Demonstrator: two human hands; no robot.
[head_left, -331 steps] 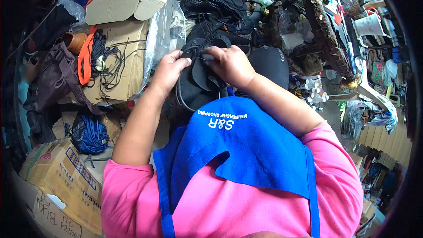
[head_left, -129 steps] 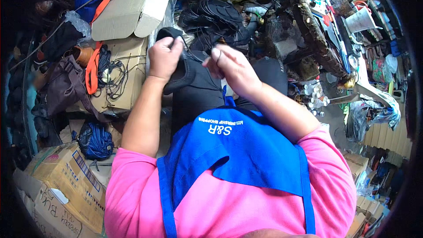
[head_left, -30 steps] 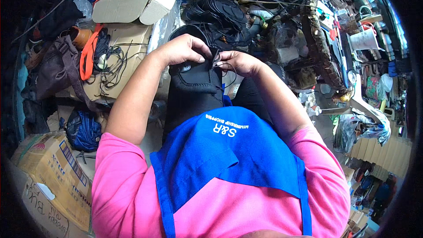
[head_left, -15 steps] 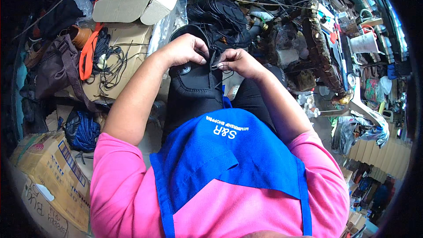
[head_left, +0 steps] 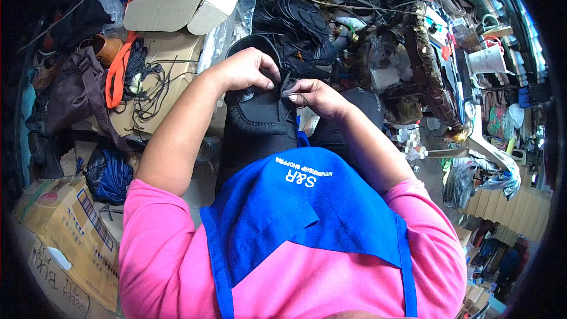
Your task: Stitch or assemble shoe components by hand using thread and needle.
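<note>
Across my lap lies a black stitched article (head_left: 257, 109) with a raised curved seam and a pale round mark partly covered by my fingers. It looks like a bag or a piece of footwear, but I cannot tell which. My left hand (head_left: 251, 71) rests over its upper part, fingers curled down and thumb against the dark material. Opposite it, my right hand (head_left: 316, 95) pinches the raised black edge between thumb and forefinger. Any small tool or thread in that pinch is too fine to make out.
A blue apron (head_left: 301, 201) covers my front. On the left are a cardboard sheet (head_left: 171, 53) with black cords (head_left: 150, 91), a dark bag (head_left: 80, 91) and a carton (head_left: 71, 230). Black soles (head_left: 295, 18) lie ahead; a rough-edged wooden bench (head_left: 422, 59) stands at right.
My right hand has shifted slightly, its fingers reaching further out onto the black edge. A thin dark loop seen below it earlier no longer shows. My left hand stays almost in place.
</note>
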